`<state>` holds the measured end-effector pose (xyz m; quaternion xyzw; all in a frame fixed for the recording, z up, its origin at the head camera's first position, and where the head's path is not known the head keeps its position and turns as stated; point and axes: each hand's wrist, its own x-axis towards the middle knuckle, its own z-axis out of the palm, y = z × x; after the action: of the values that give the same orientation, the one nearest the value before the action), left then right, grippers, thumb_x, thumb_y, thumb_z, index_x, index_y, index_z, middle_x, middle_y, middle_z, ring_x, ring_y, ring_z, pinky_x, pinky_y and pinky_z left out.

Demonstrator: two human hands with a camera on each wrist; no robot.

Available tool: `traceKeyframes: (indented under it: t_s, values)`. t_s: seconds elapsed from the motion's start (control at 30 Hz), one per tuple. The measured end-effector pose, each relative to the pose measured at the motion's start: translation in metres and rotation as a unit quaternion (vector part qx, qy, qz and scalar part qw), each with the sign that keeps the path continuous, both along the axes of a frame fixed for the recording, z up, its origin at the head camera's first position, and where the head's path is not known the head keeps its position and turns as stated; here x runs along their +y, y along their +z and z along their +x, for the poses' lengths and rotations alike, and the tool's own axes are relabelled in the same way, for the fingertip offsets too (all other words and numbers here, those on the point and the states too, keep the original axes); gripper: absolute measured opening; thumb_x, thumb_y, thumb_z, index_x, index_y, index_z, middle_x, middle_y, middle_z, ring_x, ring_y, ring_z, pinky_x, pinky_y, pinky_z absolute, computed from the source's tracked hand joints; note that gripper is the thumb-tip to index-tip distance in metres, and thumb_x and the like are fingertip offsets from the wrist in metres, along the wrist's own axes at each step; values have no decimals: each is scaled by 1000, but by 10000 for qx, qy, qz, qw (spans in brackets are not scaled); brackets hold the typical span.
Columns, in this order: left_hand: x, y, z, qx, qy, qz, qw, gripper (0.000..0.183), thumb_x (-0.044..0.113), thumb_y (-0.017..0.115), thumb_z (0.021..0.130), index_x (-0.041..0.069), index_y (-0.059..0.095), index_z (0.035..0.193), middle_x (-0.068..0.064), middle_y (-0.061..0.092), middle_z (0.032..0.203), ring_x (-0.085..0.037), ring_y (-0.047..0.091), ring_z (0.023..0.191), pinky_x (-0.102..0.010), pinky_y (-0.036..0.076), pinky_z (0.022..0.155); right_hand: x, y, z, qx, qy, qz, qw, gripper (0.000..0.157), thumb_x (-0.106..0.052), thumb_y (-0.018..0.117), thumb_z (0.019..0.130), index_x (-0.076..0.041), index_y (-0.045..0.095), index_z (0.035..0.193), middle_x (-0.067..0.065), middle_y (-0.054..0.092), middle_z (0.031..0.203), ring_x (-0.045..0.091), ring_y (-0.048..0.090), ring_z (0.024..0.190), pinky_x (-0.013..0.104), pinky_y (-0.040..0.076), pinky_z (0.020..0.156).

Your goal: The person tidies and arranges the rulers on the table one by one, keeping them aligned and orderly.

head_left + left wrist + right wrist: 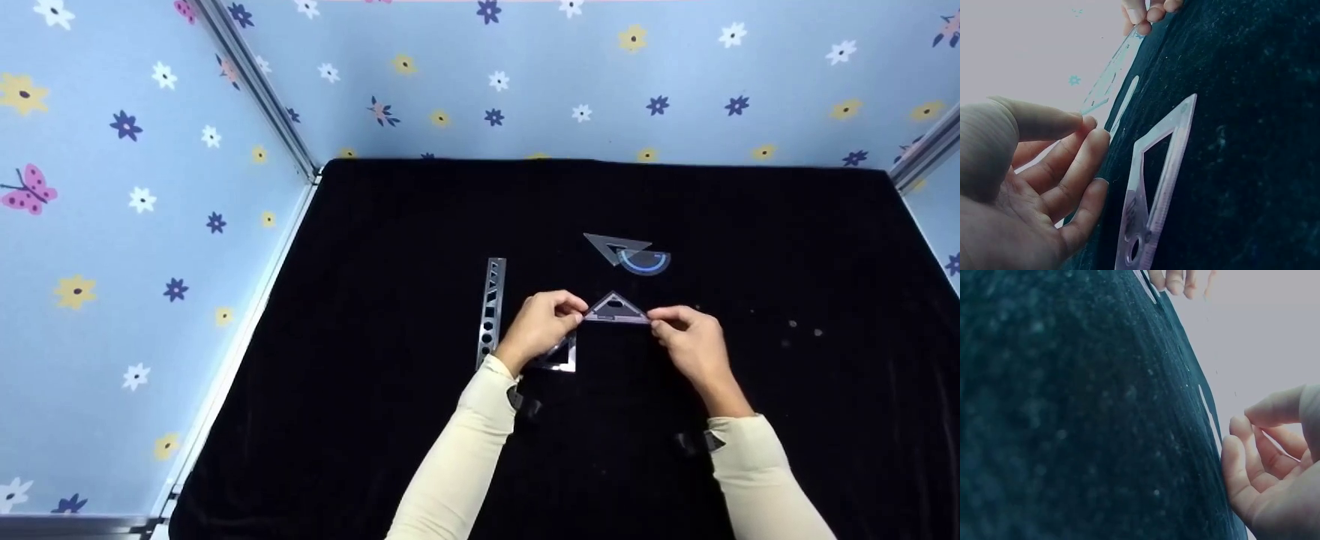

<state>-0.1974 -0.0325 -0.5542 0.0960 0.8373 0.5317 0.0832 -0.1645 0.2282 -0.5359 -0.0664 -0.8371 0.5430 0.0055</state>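
A clear triangular set square (pixel 616 307) is held between both hands, its long side toward the person. At its left corner, the left hand (pixel 541 324) pinches it between thumb and fingertips. The right hand (pixel 691 337) pinches the opposite corner. In the left wrist view the same set square (pixel 1111 73) stretches from the left hand (pixel 1044 174) to the other hand's fingertips. Below the left hand, a second set square (pixel 568 356) lies on the black cloth, partly hidden by that hand; its cut-out shows in the left wrist view.
Left of the hands lies a clear ruler (pixel 490 311) with cut-out shapes. Farther back, another set square (pixel 611 244) touches or overlaps a protractor (pixel 645 262) with a blue arc. Black cloth (pixel 375 300) covers the table; flower-patterned walls (pixel 525 82) stand behind and beside it.
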Motion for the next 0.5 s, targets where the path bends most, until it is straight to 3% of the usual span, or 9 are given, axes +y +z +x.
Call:
traceKeyframes:
  t_s: [0.1,0.13,0.17,0.3,0.37,0.4,0.5]
  values:
    - [-1,21,13,-88,-35,134,9999,14,4,78,102,4,84,114,-11,86,106,-10,75,90,-23,64,88,1,0,2,-29,41,37,10000,22,1,76,100,11,80,119,-14,73,77,-6,63,69,11,56,67]
    - [-1,22,14,-53,-34,142,9999,13,4,78,101,3,84,113,-11,86,105,-10,75,90,-23,64,88,2,1,3,-26,66,66,10000,22,1,76,100,11,80,119,-14,73,78,-6,63,69,11,56,67]
    - [0,13,11,61,-22,106,9999,11,7,80,101,5,84,111,-10,86,104,-9,75,89,-23,64,87,2,1,4,-20,85,85,9999,22,0,76,100,11,80,120,-14,74,78,-6,63,69,11,56,67]
    - [1,-4,7,405,-51,30,9992,9,8,81,100,10,85,109,-1,86,100,-8,76,88,-21,63,83,4,2,7,19,113,163,9998,20,1,75,101,10,81,118,-18,73,78,-7,64,70,11,55,67]
    - [1,-9,6,429,-96,39,9990,10,9,81,100,11,85,109,1,86,101,-9,77,90,-22,64,85,4,2,9,35,103,193,9998,19,2,74,101,10,82,117,-21,72,77,-7,64,70,11,55,68]
    - [0,-5,9,351,-126,48,9993,12,7,80,101,11,85,110,0,86,102,-9,78,91,-22,64,85,5,2,9,42,105,205,9997,19,2,74,101,10,82,116,-22,71,77,-7,64,70,11,56,68]
    - [0,-16,6,324,-158,0,9994,11,10,81,101,12,86,111,1,87,104,-7,78,92,-22,65,87,5,2,11,56,139,241,9996,18,2,74,101,9,82,116,-22,72,78,-8,64,70,11,56,68]
